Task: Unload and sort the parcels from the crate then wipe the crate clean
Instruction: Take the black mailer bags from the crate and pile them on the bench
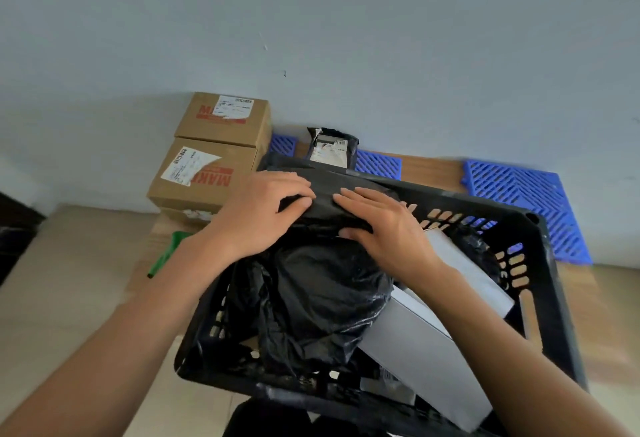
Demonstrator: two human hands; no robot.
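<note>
I saw a black slotted crate [540,263], black plastic-wrapped parcels [325,291], a grey-white box [415,343], brown cartons [207,176] with red lettering and white labels at centre left, blue lattice mats [519,190] at right, pale blue-grey wall [311,20], a green item [166,253] at left.

We see the black slatted crate [540,256] tilted, its far rim raised; inside it, toward the left, sits a bulky parcel in crinkled black plastic [322,298]; to the right of that lie flat grey-white parcels [415,350], leaning against the crate's right wall; a flat black parcel [322,208] rests on the crate's far-left rim; just beyond the far rim stands a small black parcel with a white label [332,149]; left of the crate, two labelled cardboard boxes [204,173] sit side by side.
</note>
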